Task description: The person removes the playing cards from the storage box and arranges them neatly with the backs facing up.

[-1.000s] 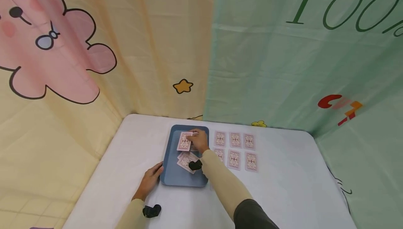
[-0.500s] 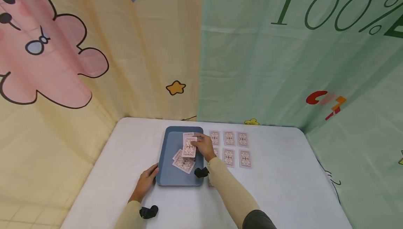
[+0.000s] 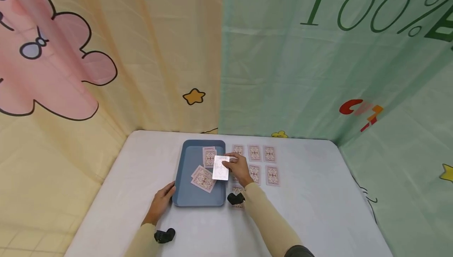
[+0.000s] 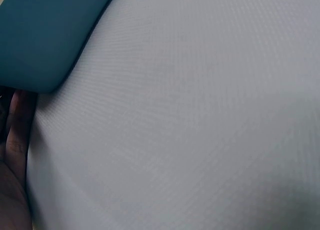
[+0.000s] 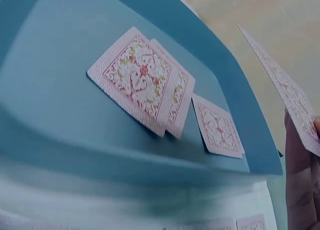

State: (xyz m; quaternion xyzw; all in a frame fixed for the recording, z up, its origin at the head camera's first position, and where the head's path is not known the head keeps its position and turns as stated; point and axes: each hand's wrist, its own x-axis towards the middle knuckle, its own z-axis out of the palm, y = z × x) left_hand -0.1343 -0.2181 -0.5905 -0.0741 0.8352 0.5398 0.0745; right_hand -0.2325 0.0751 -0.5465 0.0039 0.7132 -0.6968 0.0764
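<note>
My right hand point(image 3: 239, 169) pinches a playing card point(image 3: 221, 167) between thumb and fingers, over the right rim of the blue tray point(image 3: 199, 203). Glare whitens its face in the head view; in the right wrist view the card point(image 5: 287, 84) tilts up steeply. Inside the tray, two overlapping cards point(image 3: 204, 180) lie near the middle, and more overlapping cards point(image 3: 209, 158) lie toward the far end, all patterned backs up. My left hand point(image 3: 160, 202) rests against the tray's left side; its fingers point(image 4: 19, 135) reach the outer wall with no visible curl, their tips hidden.
Rows of face-down cards point(image 3: 269, 154) lie on the white table point(image 3: 311, 198) right of the tray, some partly covered by my right hand and forearm. Patterned curtains point(image 3: 283, 72) hang behind the table and at its sides.
My right hand has carried the pinched card from above the tray's far part rightward and nearer, to the right rim. My left hand stays at the tray. The head view has shifted slightly.
</note>
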